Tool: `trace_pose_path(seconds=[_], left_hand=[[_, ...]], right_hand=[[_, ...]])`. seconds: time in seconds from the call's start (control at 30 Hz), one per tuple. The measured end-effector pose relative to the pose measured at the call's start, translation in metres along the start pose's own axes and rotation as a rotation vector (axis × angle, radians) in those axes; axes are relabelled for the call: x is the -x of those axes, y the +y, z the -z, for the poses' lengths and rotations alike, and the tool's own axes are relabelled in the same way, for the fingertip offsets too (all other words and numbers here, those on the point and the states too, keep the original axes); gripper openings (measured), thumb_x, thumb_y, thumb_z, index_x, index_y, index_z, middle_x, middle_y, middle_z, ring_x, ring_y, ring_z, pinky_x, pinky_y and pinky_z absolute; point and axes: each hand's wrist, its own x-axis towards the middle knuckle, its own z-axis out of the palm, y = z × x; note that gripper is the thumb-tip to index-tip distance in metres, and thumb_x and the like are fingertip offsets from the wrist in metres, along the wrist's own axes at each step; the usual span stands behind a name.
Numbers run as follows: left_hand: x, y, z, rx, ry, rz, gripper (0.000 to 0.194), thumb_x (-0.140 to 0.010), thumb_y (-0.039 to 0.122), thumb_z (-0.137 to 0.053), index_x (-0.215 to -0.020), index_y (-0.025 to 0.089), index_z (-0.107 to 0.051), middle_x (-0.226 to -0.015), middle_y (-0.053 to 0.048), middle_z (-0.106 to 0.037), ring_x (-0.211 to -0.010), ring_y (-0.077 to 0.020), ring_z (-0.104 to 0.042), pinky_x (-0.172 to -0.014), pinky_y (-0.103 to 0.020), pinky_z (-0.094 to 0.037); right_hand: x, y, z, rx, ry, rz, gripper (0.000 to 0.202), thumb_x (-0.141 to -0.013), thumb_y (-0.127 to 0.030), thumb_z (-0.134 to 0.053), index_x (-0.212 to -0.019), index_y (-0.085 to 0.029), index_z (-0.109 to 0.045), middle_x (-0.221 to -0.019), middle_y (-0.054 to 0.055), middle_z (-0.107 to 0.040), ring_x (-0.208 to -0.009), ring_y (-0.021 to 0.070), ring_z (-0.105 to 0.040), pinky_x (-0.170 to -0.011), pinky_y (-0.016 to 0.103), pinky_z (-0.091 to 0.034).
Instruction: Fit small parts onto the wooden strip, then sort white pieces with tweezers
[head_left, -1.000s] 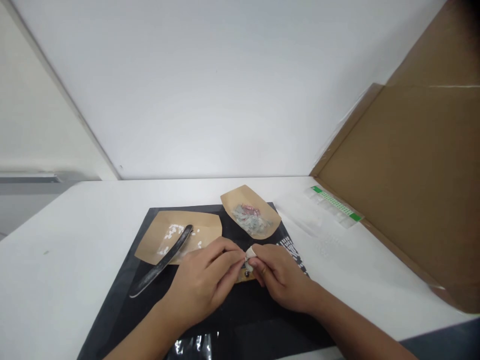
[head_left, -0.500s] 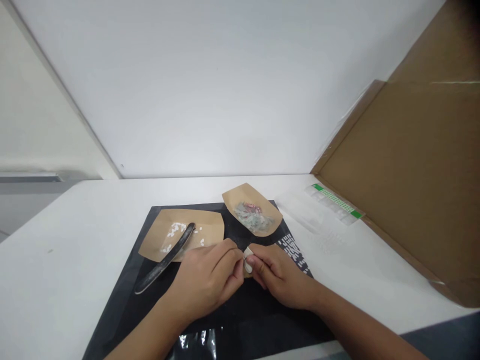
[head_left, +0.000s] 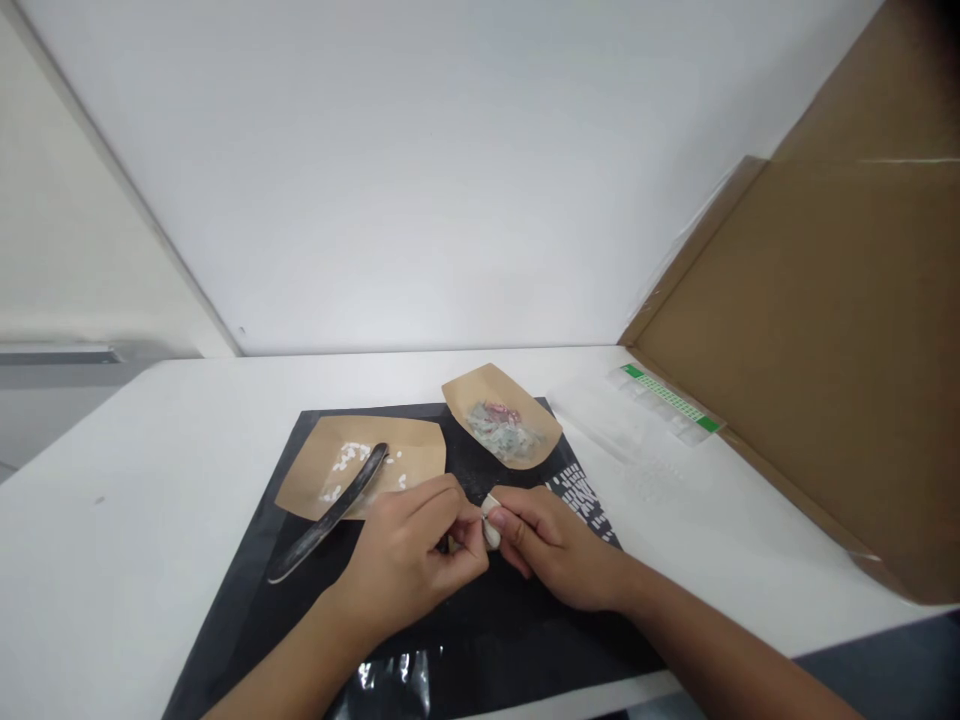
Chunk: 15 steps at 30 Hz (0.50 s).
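My right hand (head_left: 551,540) pinches a small cream-coloured piece (head_left: 491,528) between thumb and forefinger, above the black mat (head_left: 517,640). Just left of it, my left hand (head_left: 420,540) has its thumb and forefinger pressed together at the piece's edge; what they grip is too small to make out. Behind my left hand, a paper tray (head_left: 427,445) holds small white bits, and a long dark curved strip (head_left: 330,515) lies across its front edge. A second paper tray (head_left: 480,385) with greenish and reddish scraps stands farther back.
Rows of small white pieces (head_left: 577,495) lie on the mat's right side. Clear plastic packaging with a green label (head_left: 671,397) rests on the white table (head_left: 112,520). A large cardboard sheet (head_left: 825,350) stands along the right.
My left hand's fingers have shifted slightly, showing a gap between thumb and palm. My right hand keeps its hold on the cream piece. The whole view has moved a little.
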Motion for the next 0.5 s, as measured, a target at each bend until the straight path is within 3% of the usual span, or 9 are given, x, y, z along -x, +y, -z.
trace_pose_path(seconds=[0.17,0.5], left_hand=[[0.0023,-0.0005,-0.0026,-0.022,0.029,0.005,0.024,-0.081,0.003,-0.063,-0.070,0.019,-0.050,-0.065,0.005,-0.045,-0.057,-0.0086,-0.042,-0.053,-0.024,-0.032],[0.0014,0.0011,-0.0037,0.020,0.031,0.033,0.024,-0.078,0.003,-0.062,-0.070,0.020,-0.046,-0.065,0.005,-0.044,-0.058,-0.0091,-0.042,-0.053,-0.024,-0.031]], right_hand=[[0.0005,0.0013,-0.0005,0.001,-0.011,-0.015,0.049,-0.110,-0.048,-0.040,-0.071,-0.020,-0.047,-0.056,-0.006,-0.051,-0.052,0.0084,-0.046,-0.055,0.022,-0.034],[-0.0003,-0.0005,0.0007,-0.001,-0.030,-0.012,0.050,-0.110,-0.049,-0.040,-0.070,-0.019,-0.047,-0.058,-0.006,-0.051,-0.054,0.0089,-0.047,-0.056,0.023,-0.035]])
